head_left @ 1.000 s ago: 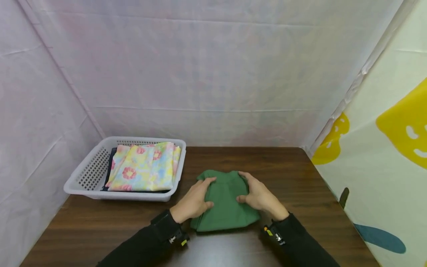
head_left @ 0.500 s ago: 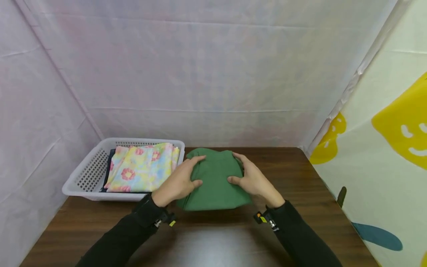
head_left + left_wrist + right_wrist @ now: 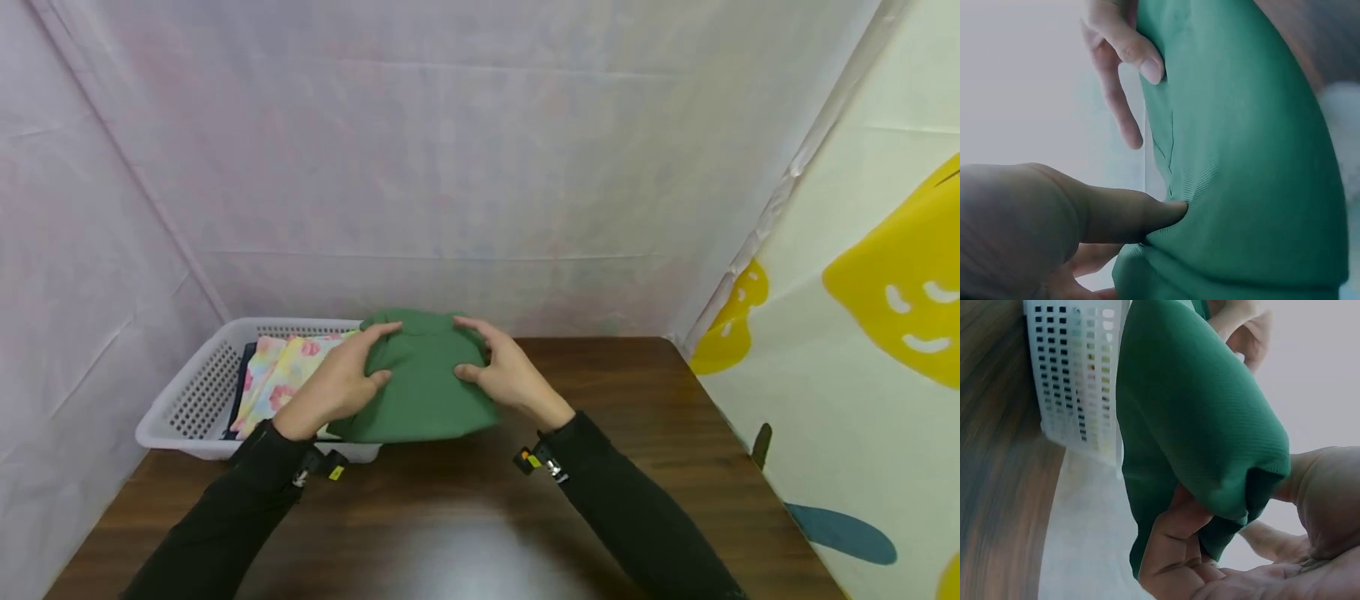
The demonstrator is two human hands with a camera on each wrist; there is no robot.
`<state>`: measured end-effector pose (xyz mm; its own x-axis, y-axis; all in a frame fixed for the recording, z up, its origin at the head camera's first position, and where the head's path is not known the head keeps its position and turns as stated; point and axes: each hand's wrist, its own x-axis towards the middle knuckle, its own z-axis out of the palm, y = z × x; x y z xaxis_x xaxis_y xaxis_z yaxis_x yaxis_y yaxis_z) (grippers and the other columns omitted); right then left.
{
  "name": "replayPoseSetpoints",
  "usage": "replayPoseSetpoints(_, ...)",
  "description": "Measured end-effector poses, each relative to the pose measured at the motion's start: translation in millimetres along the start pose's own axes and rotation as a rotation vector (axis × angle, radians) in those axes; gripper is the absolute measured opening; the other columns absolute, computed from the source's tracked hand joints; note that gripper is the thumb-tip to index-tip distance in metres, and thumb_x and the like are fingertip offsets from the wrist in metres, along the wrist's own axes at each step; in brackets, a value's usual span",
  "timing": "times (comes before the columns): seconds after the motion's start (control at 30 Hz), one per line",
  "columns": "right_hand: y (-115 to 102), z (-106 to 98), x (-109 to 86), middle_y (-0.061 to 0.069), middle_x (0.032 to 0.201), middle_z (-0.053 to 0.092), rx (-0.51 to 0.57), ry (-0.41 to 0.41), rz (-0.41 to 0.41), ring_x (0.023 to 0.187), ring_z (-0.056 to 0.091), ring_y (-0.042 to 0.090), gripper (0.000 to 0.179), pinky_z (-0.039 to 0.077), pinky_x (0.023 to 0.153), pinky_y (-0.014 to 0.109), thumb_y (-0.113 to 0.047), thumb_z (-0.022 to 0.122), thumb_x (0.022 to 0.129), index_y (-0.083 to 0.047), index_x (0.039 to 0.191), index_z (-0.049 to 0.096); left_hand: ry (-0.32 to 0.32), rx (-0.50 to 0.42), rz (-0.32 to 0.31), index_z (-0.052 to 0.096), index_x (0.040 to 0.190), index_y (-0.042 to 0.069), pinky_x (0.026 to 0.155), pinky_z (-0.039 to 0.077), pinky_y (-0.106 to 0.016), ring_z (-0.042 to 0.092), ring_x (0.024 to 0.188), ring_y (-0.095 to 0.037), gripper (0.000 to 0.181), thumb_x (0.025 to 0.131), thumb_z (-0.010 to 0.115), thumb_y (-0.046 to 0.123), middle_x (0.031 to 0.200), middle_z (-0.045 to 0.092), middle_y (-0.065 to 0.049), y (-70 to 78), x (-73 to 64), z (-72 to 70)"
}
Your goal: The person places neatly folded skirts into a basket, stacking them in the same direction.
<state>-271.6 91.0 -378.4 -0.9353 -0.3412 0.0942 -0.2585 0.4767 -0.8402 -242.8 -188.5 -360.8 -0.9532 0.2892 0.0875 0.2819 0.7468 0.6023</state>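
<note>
A folded green garment [image 3: 423, 383] is held up between both hands, and in the head view it overlaps the right part of the white basket. My left hand [image 3: 337, 379] grips its left side, thumb on top; the left wrist view shows that thumb pressing into the green cloth [image 3: 1247, 150]. On the opposite side my right hand [image 3: 506, 371] grips the garment, and in the right wrist view its fingers [image 3: 1175, 550] curl under the cloth's edge. Beneath the left forearm, a folded floral cloth [image 3: 262, 387] lies inside the basket, partly hidden.
The white perforated basket [image 3: 180, 392] stands at the left back of the brown wooden table [image 3: 450, 517]. Dark folded cloth [image 3: 238, 400] shows under the floral one. Pale fabric walls [image 3: 450, 167] rise behind and at the left; a printed one with yellow shapes stands right.
Both hands have lifted the green garment off the table and carried it forward and left, from the table's middle to the basket's right side. It now hides part of the floral cloth.
</note>
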Motion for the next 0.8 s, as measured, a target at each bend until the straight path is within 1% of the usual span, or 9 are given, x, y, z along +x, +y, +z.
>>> replayPoseSetpoints(0.17,-7,16,15.0,0.014,0.177,0.056,0.034,-0.042,-0.015,0.143,0.071,0.034,0.06,0.065,0.105,0.049,-0.014,0.078,0.113,-0.025,0.17,0.062,0.004,0.015,-0.023,0.034,0.185,0.015,0.129,0.045,-0.078,0.046,0.162,-0.064,0.076,0.117,0.067,0.005,0.184,0.039,-0.033,-12.3,-3.6,-16.1)
replayPoseSetpoints(0.23,-10,21,21.4,0.014,0.169,0.063,0.034,-0.047,-0.023,0.128,0.075,0.029,0.055,0.063,0.098,0.044,-0.016,0.078,0.114,-0.023,0.167,0.065,0.009,0.026,-0.033,0.033,0.185,0.015,0.127,0.045,-0.079,0.046,0.16,-0.065,0.076,0.117,0.067,0.006,0.183,0.039,-0.034,-16.7,-4.4,-23.9)
replayPoseSetpoints(0.37,-17,31,33.6,0.016,0.129,0.075,0.062,-0.07,-0.032,0.087,0.066,0.02,0.053,0.053,0.079,0.034,-0.019,0.078,0.114,-0.022,0.166,0.066,0.026,0.058,-0.045,0.033,0.185,0.013,0.121,0.048,-0.081,0.051,0.155,-0.067,0.077,0.116,0.067,0.005,0.178,0.044,-0.039,-28.4,-5.2,-39.5)
replayPoseSetpoints(0.4,-19,33,36.3,0.016,0.118,0.074,0.078,-0.081,-0.035,0.08,0.062,0.02,0.054,0.05,0.076,0.034,-0.018,0.078,0.114,-0.022,0.166,0.066,0.03,0.067,-0.051,0.033,0.185,0.012,0.121,0.048,-0.082,0.051,0.154,-0.067,0.077,0.116,0.067,0.005,0.177,0.044,-0.04,-31.3,-5.5,-43.2)
replayPoseSetpoints(0.47,-23,39,41.0,0.014,0.11,0.074,0.121,-0.106,-0.039,0.075,0.061,0.017,0.055,0.051,0.074,0.033,-0.016,0.077,0.114,-0.02,0.168,0.065,0.043,0.089,-0.065,0.034,0.184,0.012,0.12,0.048,-0.083,0.052,0.153,-0.068,0.076,0.115,0.066,0.004,0.176,0.045,-0.041,-37.2,-5.7,-49.9)
replayPoseSetpoints(0.57,-30,48,47.0,0.016,0.12,0.077,0.141,-0.129,-0.057,0.08,0.064,0.016,0.056,0.052,0.076,0.033,-0.014,0.076,0.114,-0.017,0.169,0.063,0.042,0.103,-0.112,0.033,0.185,0.014,0.098,0.059,-0.072,0.066,0.132,-0.063,0.076,0.116,0.064,0.005,0.176,0.043,-0.043,-46.2,-7.0,-57.8)
replayPoseSetpoints(0.63,-33,54,51.1,0.017,0.141,0.077,0.149,-0.135,-0.067,0.093,0.069,0.014,0.056,0.055,0.081,0.03,-0.013,0.077,0.113,-0.015,0.168,0.064,0.039,0.102,-0.132,0.033,0.185,0.015,0.081,0.057,-0.058,0.073,0.108,-0.052,0.076,0.116,0.063,0.004,0.176,0.042,-0.044,-52.2,-8.1,-61.2)
replayPoseSetpoints(0.7,-36,60,54.8,0.023,0.144,0.076,0.142,-0.147,-0.076,0.095,0.069,0.014,0.057,0.055,0.08,0.027,-0.012,0.077,0.112,-0.012,0.168,0.064,0.034,0.094,-0.145,0.032,0.185,0.014,0.068,0.049,-0.047,0.067,0.079,-0.037,0.076,0.116,0.062,0.003,0.174,0.043,-0.046,-58.6,-9.5,-63.6)
replayPoseSetpoints(0.8,-38,69,60.0,0.017,0.136,0.079,0.166,-0.17,-0.076,0.091,0.07,0.01,0.058,0.057,0.076,0.024,-0.01,0.078,0.111,-0.01,0.167,0.064,0.045,0.092,-0.146,0.033,0.185,0.012,0.058,0.046,-0.04,0.053,0.059,-0.024,0.076,0.115,0.061,0.0,0.168,0.048,-0.048,-68.0,-11.4,-67.2)
